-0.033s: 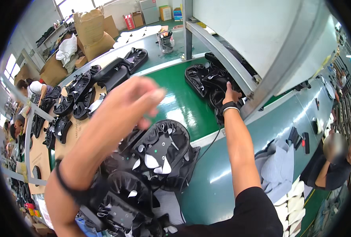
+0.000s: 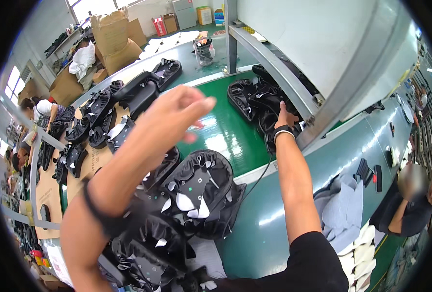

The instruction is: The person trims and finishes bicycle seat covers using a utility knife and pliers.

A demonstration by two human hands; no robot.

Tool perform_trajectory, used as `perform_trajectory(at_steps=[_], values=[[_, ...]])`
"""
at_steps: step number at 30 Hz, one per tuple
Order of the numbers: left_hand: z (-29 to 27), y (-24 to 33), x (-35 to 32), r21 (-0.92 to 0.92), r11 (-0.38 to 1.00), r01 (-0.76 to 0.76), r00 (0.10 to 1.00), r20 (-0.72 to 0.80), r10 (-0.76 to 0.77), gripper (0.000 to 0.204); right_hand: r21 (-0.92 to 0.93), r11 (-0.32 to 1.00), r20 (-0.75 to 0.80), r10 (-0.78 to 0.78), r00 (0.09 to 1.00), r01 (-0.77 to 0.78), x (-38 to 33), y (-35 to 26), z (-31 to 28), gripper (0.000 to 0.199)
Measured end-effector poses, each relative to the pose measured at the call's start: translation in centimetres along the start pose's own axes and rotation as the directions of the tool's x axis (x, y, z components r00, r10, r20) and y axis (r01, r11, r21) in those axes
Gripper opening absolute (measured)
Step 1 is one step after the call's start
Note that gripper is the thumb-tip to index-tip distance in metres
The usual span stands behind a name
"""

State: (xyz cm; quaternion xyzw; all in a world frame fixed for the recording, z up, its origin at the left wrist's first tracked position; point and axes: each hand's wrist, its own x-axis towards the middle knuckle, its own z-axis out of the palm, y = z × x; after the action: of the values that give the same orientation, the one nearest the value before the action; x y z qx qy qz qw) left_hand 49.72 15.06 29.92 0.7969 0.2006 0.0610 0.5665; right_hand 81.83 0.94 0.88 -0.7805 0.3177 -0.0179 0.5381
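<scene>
Seen from above, the right arm stretches straight forward. The right hand (image 2: 284,118) rests on a black seat cover (image 2: 255,100) lying on the green conveyor belt (image 2: 220,134), beside a grey metal frame (image 2: 274,63); whether its grip is closed cannot be told. The left hand (image 2: 179,109) is raised in the air, blurred, grip open with fingers extended, holding nothing. More black seat covers (image 2: 199,190) lie piled on the table (image 2: 269,228) just below.

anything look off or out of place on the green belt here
Nothing looks spilled or broken. The black seat covers on the green belt are bunched against the slanted metal frame rather than lying flat, and the right hand rests on them there. The left hand is raised and empty.
</scene>
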Motion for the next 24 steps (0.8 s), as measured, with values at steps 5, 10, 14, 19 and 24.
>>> perform_trajectory(at_steps=[5, 10, 14, 19, 24], values=[[10.5, -13.2, 19.2, -0.361, 0.875, 0.321, 0.901, -0.169, -0.400, 0.050, 0.613, 0.784, 0.301, -0.121, 0.946, -0.095, 2.3, 1.7, 1.3, 0.052], [16.5, -23.5, 28.5, -0.366, 0.775, 0.515, 0.621, -0.463, -0.632, 0.087, 0.691, 0.290, 0.716, -0.154, 0.681, -0.662, -9.0, 6.7, -3.4, 0.029], [23.3, -22.0, 32.2, -0.105, 0.756, 0.646, 0.595, -0.552, -0.585, 0.097, 0.644, 0.537, 0.676, -0.068, 0.733, -0.544, -8.7, 10.8, -5.6, 0.058], [21.1, -23.6, 32.3, -0.112, 0.776, 0.621, 0.639, -0.501, -0.584, 0.099, 0.592, 0.744, 0.511, -0.051, 0.858, -0.309, -6.3, 8.1, -4.9, 0.061], [17.3, -19.9, 30.9, -0.442, 0.805, 0.395, 0.623, -0.515, -0.589, 0.081, 0.575, 0.717, 0.539, 0.032, 0.842, -0.395, -5.2, 8.1, -2.4, 0.056]])
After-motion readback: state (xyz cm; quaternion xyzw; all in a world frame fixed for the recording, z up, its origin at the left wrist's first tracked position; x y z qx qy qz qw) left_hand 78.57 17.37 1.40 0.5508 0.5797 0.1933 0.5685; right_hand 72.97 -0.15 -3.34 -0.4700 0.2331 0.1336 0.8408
